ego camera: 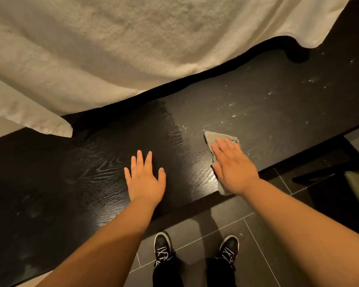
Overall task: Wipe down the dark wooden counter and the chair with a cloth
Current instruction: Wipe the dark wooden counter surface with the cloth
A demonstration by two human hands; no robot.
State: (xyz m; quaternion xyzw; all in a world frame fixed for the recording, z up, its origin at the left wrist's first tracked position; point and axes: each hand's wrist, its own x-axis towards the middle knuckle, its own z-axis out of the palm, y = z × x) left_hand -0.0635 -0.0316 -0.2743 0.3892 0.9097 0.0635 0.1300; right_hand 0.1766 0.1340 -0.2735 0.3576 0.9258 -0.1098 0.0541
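While R hand, fingers flat, presses cloth on counter & L hand rests flat, released, counter wipe's prob. mid-way; next: sweep right thru specks.

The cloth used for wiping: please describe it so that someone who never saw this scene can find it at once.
Look at the dark wooden counter that crosses the picture. Near its front edge, the right hand presses flat on the cloth. It is small and grey, unlike the big white towel hanging above.
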